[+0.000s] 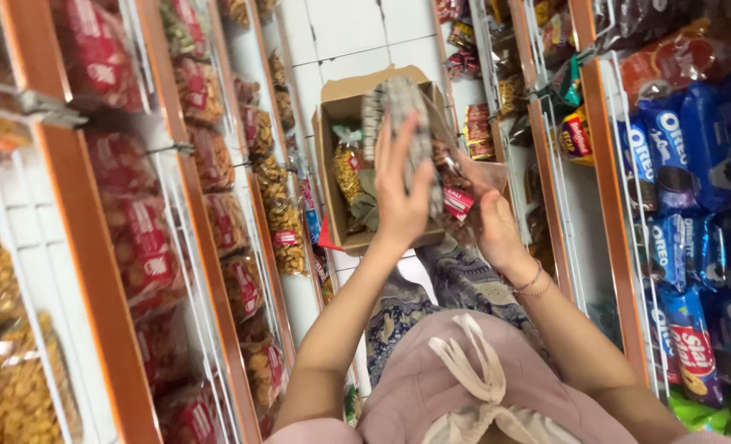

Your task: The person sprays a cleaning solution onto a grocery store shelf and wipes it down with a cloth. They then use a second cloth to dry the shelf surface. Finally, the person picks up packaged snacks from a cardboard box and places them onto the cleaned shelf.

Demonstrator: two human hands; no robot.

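Head view, looking down a narrow shop aisle. Left hand (402,193) is raised over an open cardboard box (336,111) that stands on the tiled floor, its fingers (398,144) straight and lying close together, pressed flat against a grey-and-white patterned packet (400,99). The packet stands nearly upright, its long axis running away from the wearer along the line of the fingers, and its upper end rises beyond the fingertips. Right hand (493,218) sits just beside and lower, toward the right edge of the box, its fingers curled around a clear crinkled bag with a red label (457,200) (whether they pinch the film or merely cradle it cannot be told). Of the two, the left hand is the one on the patterned packet; the right is near it but not touching. Inside the box lie further snack bags (349,173), yellowish and green. Wire shelf racks (180,247) of red-labelled snacks flank the aisle on the left; blue biscuit packs (677,156) fill the right-hand shelves.
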